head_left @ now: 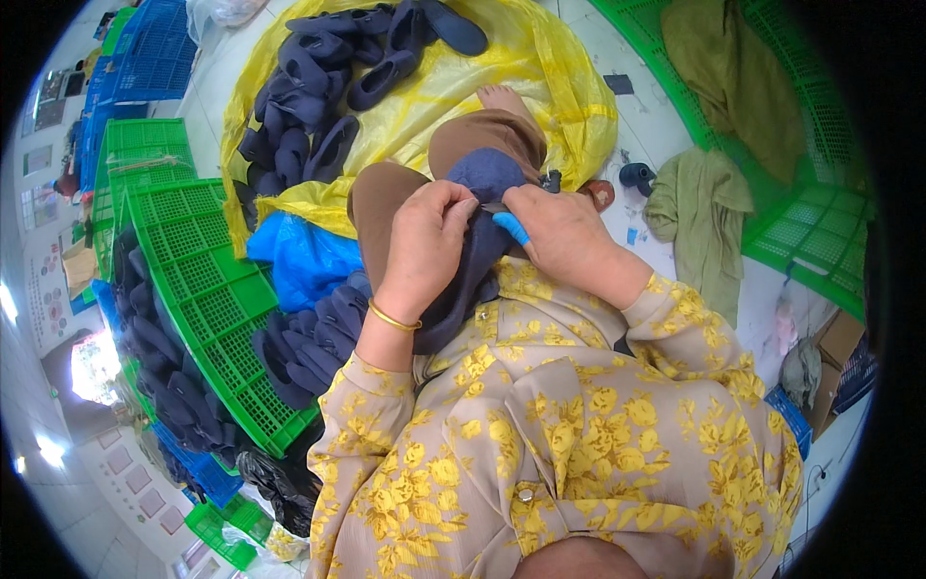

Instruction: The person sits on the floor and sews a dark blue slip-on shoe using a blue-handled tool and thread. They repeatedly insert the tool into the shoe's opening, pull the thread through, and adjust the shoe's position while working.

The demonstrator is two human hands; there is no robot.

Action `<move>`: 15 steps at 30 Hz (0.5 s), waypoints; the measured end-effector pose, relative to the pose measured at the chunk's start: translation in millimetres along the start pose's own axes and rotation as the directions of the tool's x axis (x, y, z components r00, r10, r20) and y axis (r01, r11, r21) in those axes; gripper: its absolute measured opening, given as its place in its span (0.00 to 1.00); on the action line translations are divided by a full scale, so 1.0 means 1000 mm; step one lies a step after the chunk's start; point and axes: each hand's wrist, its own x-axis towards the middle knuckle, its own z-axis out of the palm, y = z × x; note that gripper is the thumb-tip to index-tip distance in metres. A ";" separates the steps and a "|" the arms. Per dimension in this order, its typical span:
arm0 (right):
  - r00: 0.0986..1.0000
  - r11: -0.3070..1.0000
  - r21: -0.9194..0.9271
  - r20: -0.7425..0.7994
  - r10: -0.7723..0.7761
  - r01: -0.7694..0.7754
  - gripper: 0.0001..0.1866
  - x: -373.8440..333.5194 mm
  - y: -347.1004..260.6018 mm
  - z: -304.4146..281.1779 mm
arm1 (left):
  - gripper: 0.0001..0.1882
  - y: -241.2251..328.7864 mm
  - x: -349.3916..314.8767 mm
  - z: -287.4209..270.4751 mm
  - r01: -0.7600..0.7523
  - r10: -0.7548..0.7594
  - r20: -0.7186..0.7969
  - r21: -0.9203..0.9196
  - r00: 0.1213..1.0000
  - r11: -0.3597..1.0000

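A dark blue cloth shoe (489, 174) lies across my lap, its rounded end over my knee. My left hand (424, 236) pinches the edge of its opening between thumb and fingers. Close beside it, my right hand (564, 227) is closed around a small pointed tool (494, 206) with a dark, blade-like tip at the shoe's edge. Something bright blue (511, 228) shows at the right fingers; whether it is a handle or a finger cover I cannot tell. The hands hide part of the shoe.
Many similar shoes (309, 77) are heaped on a yellow plastic sheet (569, 87) ahead. More shoes (318, 333) lie left of my lap, by a green crate (207, 280) and a blue bag (304, 256). Olive cloth (699, 212) and a dark thread spool (637, 176) lie right.
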 end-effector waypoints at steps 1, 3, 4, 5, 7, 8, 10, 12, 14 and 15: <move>1.000 1.000 -0.006 -0.008 -0.013 0.013 0.10 0.000 -0.001 -0.001 | 0.05 0.000 0.000 0.000 0.049 -0.049 0.015 -0.035 0.999 0.998; 0.999 0.999 -0.019 -0.026 -0.040 0.040 0.12 0.001 -0.005 -0.004 | 0.06 0.005 0.000 -0.003 0.152 -0.146 0.055 -0.129 0.988 0.980; 0.999 0.999 -0.022 -0.021 -0.038 0.037 0.12 0.002 -0.005 -0.004 | 0.06 0.007 0.000 -0.003 0.203 -0.192 0.079 -0.173 0.978 0.964; 0.999 0.999 -0.026 -0.015 -0.035 0.035 0.12 0.002 -0.004 -0.003 | 0.06 0.006 0.000 -0.004 0.225 -0.211 0.088 -0.197 0.974 0.954; 0.999 0.999 -0.039 -0.008 -0.036 0.036 0.13 0.003 -0.005 -0.003 | 0.06 0.006 0.001 -0.004 0.266 -0.247 0.107 -0.244 0.963 0.932; 0.999 0.998 -0.048 -0.006 -0.038 0.038 0.12 0.004 -0.006 -0.004 | 0.06 0.006 0.000 -0.004 0.275 -0.254 0.112 -0.256 0.961 0.927; 0.999 0.997 -0.068 -0.002 -0.042 0.042 0.12 0.005 -0.008 -0.006 | 0.07 0.007 0.000 -0.005 0.293 -0.269 0.122 -0.280 0.955 0.914; 0.999 0.995 -0.088 0.001 -0.047 0.047 0.12 0.005 -0.010 -0.008 | 0.07 0.006 0.000 -0.004 0.293 -0.268 0.124 -0.283 0.955 0.913; 0.999 0.993 -0.110 0.011 -0.049 0.050 0.12 0.006 -0.011 -0.007 | 0.07 0.003 0.001 -0.002 0.282 -0.258 0.120 -0.274 0.959 0.919; 0.999 0.991 -0.121 0.016 -0.050 0.051 0.12 0.007 -0.012 -0.007 | 0.07 0.000 0.001 -0.001 0.271 -0.249 0.115 -0.264 0.962 0.926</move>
